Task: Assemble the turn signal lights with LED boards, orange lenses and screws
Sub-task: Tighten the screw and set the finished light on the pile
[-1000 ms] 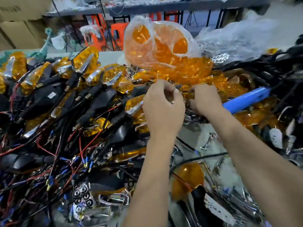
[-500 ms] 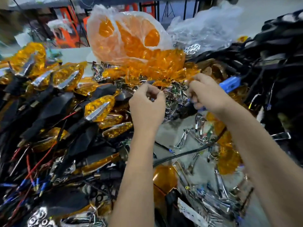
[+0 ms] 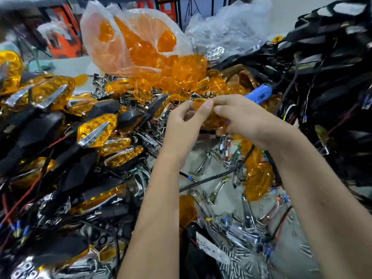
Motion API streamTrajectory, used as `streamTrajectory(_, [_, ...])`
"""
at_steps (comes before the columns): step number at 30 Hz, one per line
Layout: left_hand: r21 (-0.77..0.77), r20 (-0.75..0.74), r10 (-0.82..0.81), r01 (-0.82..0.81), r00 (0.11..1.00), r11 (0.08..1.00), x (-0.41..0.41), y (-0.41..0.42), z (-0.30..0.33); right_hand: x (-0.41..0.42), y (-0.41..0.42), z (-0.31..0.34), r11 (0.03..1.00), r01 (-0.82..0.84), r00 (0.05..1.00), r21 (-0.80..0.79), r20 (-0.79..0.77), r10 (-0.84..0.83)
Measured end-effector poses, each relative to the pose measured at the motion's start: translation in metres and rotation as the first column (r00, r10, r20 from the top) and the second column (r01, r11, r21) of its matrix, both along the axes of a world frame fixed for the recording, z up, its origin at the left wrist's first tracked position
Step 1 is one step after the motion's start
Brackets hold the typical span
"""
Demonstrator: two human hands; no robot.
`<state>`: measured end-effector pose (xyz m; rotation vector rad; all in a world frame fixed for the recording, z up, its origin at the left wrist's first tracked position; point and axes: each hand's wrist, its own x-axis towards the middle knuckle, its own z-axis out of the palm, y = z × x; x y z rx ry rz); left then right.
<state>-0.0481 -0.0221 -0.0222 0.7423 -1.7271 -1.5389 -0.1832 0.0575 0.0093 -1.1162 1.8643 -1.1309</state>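
Both hands meet over the middle of the bench on one orange lens (image 3: 216, 119). My left hand (image 3: 185, 125) pinches its upper end between thumb and fingers. My right hand (image 3: 247, 121) grips the lens from the right, fingers curled round it. Behind them lies a heap of loose orange lenses (image 3: 187, 77) spilling from a clear plastic bag (image 3: 128, 45). Assembled turn signals (image 3: 96, 129) with black housings and chrome trim are piled at the left. Small screws (image 3: 241, 264) lie scattered on the table at the bottom.
A blue electric screwdriver (image 3: 260, 95) lies just behind my right hand. Black housings with wires (image 3: 330, 81) are stacked high on the right. Chrome trim pieces (image 3: 217, 188) and more orange lenses (image 3: 257, 178) litter the grey table below my hands. Red, black and blue wires tangle at lower left.
The hands have come together and now hold an orange lens between them; before, they reached apart into the pile. The view has moved closer and to the right.
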Motion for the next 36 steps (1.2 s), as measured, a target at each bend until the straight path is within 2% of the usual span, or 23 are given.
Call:
streamTrajectory(3, [0.087,-0.007,0.150,-0.149,0.989,0.985,0.002,-0.007,-0.001,0.002,-0.002,0.003,0.994,-0.104,0.968,0.038,-0.227,0.110])
streamTrajectory(5, [0.212,-0.019,0.246,-0.236,0.969,0.948,0.008,-0.015,-0.001,-0.004,-0.003,0.005,0.990,-0.082,0.862,0.119,-0.489,0.130])
streamTrajectory(6, [0.268,-0.035,0.289,-0.270,0.957,0.925,0.011,-0.019,-0.001,-0.005,-0.003,0.006,0.980,-0.104,0.817,0.170,-0.548,0.182])
streamTrajectory(10, [0.369,-0.068,0.377,-0.328,0.924,0.870,0.021,-0.030,-0.001,0.011,-0.004,0.004,0.844,-0.305,0.686,0.442,-0.512,0.517])
streamTrajectory(12, [0.409,-0.064,0.384,-0.327,0.921,0.852,0.023,-0.031,-0.002,0.017,-0.009,-0.002,0.822,-0.311,0.644,0.478,-0.530,0.552])
streamTrajectory(14, [0.440,-0.062,0.371,-0.308,0.927,0.843,0.024,-0.031,-0.002,0.015,-0.011,-0.005,0.832,-0.312,0.657,0.458,-0.529,0.537])
streamTrajectory(19, [0.411,-0.023,0.328,-0.290,0.945,0.864,0.023,-0.028,-0.004,0.001,-0.007,-0.007,0.887,-0.333,0.756,0.321,-0.471,0.455])
streamTrajectory(21, [0.370,0.014,0.302,-0.286,0.953,0.884,0.022,-0.028,-0.006,-0.001,-0.005,-0.009,0.931,-0.337,0.833,0.137,-0.417,0.363])
streamTrajectory(23, [0.327,0.051,0.257,-0.259,0.965,0.909,0.020,-0.026,-0.007,-0.001,-0.005,-0.012,0.966,-0.238,0.943,-0.097,-0.263,0.206])
streamTrajectory(25, [0.308,0.062,0.223,-0.231,0.973,0.923,0.018,-0.024,-0.007,0.002,-0.008,-0.017,0.961,-0.115,0.990,-0.252,-0.108,0.090])
streamTrajectory(29, [0.276,0.078,0.224,-0.237,0.971,0.931,0.014,-0.022,-0.010,0.015,-0.019,-0.029,0.909,-0.001,0.998,-0.416,0.051,0.025])
streamTrajectory(33, [0.276,0.055,0.208,-0.215,0.977,0.937,0.015,-0.021,-0.008,0.022,-0.022,-0.036,0.907,-0.074,0.993,-0.415,0.056,0.106])
streamTrajectory(36, [0.302,0.050,0.194,-0.200,0.980,0.932,0.018,-0.021,-0.006,0.022,-0.023,-0.037,0.883,-0.061,0.994,-0.465,0.053,0.097])
